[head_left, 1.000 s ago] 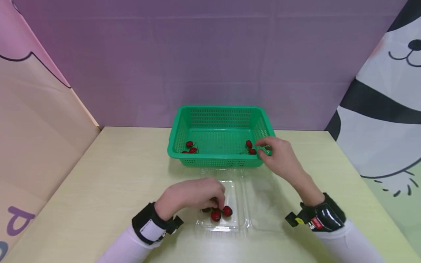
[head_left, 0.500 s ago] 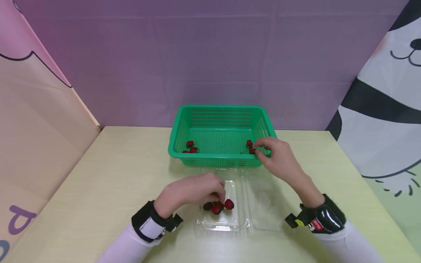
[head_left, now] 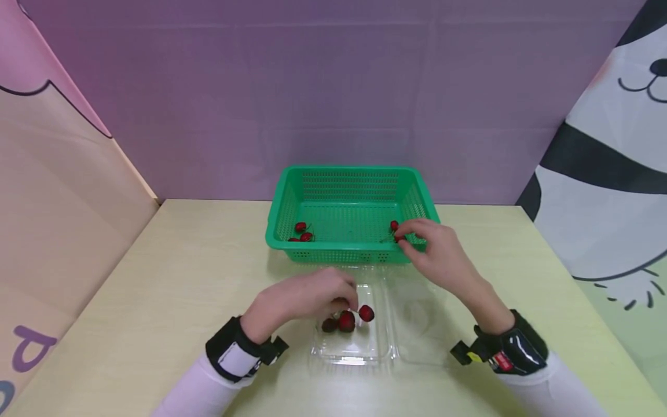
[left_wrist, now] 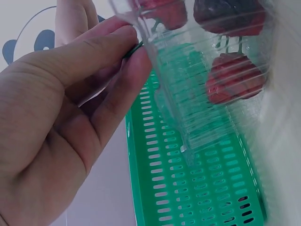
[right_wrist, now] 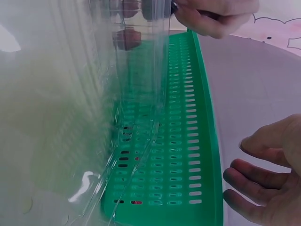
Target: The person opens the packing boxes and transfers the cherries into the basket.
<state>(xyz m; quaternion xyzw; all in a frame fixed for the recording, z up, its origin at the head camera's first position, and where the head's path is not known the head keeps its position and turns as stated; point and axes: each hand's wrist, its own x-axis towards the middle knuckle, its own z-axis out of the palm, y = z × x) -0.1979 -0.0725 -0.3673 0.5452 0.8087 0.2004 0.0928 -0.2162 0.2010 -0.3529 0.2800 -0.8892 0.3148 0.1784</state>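
Black wrist straps (head_left: 234,350) are wrapping both wrists, nearest to the wearer and well in front of the green basket (head_left: 339,255). A clear plastic container (head_left: 341,354) is lying open on the pale table (head_left: 182,278), just in front of the basket, with dark red cherries (head_left: 346,321) sitting in its left half. Above that half, the left hand (head_left: 310,294) is closing thumb and fingertips on a thin green stem (left_wrist: 133,49) — a cherry (head_left: 366,313) is showing at the stem's end, beside the fingers. The right hand (head_left: 440,255) is hanging over the basket's near right corner, its thumb and fingers parted and loosely bent, seemingly gripping nothing; whether it is touching the red cherries (head_left: 394,225) there, I cannot tell. More cherries (head_left: 300,227) are lying inside the basket's near left corner. Behind the basket, a purple backdrop (head_left: 333,87) is rising.
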